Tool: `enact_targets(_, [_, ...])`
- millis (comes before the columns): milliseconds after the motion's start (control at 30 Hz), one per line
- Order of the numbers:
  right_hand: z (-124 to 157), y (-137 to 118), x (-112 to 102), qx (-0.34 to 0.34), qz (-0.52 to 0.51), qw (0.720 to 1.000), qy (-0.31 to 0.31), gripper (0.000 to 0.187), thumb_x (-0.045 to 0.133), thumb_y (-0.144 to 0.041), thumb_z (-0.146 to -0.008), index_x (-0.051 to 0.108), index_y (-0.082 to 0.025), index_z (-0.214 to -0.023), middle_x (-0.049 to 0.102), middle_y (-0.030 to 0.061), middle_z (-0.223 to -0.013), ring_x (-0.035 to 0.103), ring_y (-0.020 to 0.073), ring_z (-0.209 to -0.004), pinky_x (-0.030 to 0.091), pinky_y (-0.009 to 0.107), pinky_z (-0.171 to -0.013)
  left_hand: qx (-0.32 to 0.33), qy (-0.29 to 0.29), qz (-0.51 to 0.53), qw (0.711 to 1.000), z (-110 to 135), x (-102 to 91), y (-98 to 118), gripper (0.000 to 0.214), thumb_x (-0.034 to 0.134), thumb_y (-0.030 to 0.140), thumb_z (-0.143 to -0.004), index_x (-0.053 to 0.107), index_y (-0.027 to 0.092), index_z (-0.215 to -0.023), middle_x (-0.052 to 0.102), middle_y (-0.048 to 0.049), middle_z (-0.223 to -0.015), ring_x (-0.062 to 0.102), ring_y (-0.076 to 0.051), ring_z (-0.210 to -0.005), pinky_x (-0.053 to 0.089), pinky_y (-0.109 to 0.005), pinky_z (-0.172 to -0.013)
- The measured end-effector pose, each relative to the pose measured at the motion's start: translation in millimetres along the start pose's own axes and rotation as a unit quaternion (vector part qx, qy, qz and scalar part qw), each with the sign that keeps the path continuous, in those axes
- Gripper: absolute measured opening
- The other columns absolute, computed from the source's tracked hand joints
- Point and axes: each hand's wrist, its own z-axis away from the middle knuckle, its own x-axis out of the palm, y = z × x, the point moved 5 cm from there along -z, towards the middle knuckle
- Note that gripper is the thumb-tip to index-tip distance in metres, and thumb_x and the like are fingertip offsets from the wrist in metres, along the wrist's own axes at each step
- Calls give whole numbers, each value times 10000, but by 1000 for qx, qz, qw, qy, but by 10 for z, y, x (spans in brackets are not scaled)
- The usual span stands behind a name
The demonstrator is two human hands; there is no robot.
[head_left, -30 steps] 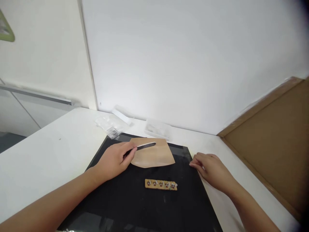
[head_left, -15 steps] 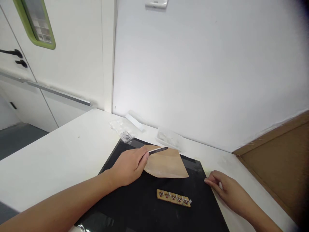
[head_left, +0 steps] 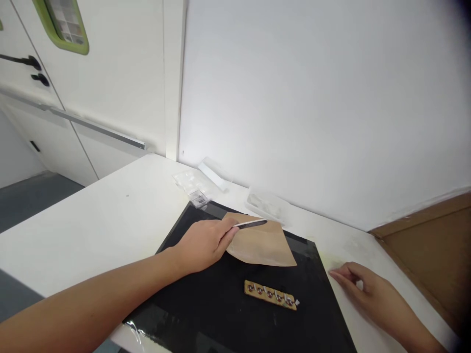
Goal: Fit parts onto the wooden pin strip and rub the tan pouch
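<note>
My left hand (head_left: 209,240) is closed around one end of a slim, flat nail file (head_left: 253,224), dark-faced with a white edge and a rounded tip. Beneath it, a brown paper sheet (head_left: 263,245) lies on a black mat (head_left: 206,304); whether the fingers also touch the paper is unclear. Nearer to me on the mat rests a tan strip (head_left: 270,295) carrying a row of several shiny round metal pieces with small white bits. Beyond the mat's right edge, my right hand (head_left: 362,289) has thumb and fingertips pinched together; anything between them is too small to make out.
Clear plastic packaging (head_left: 191,181) and a small clear case (head_left: 198,197) lie behind the mat. A clear tray (head_left: 265,203) stands near the wall. Brown cardboard (head_left: 430,245) borders the white table (head_left: 91,215) on the right.
The view has shifted slightly, so the scene sits a little further right and higher. My right hand has moved slightly away from the mat's edge. The left hand keeps hold of the nail file.
</note>
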Motion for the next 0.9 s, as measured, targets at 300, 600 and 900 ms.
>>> enact_targets(300, [-81, -1276, -275, -116, -27, 990, 71, 333, 551, -589, -961, 666, -287, -879, 715, 69, -864, 663, 262, -772, 513, 373, -638, -17, 40, 95, 995, 7, 1, 8, 467, 312, 379, -1114, 480, 236, -1525, 756, -91, -1235, 745, -258, -1086, 578, -393, -969])
enact_targets(600, [-51, -2575, -183, -282, -161, 930, 170, 128, 607, -230, -1005, 576, -251, -882, 636, -2, -768, 628, 159, -702, 468, 283, -616, -2, 48, 175, 983, 1, -84, 113, 386, 341, 343, -1105, 647, 191, -926, 714, -46, -908, 694, -194, -862, 544, -311, -845])
enact_targets(900, [-56, -2501, 106, -170, -71, 962, 203, 150, 539, -331, -1049, 572, -233, -940, 730, 10, -854, 686, 174, -712, 427, 294, -585, -59, -64, 250, 964, 76, 47, 260, 359, 346, 342, -1095, 581, 216, -855, 543, 52, -583, 545, -125, -498, 464, -262, -589])
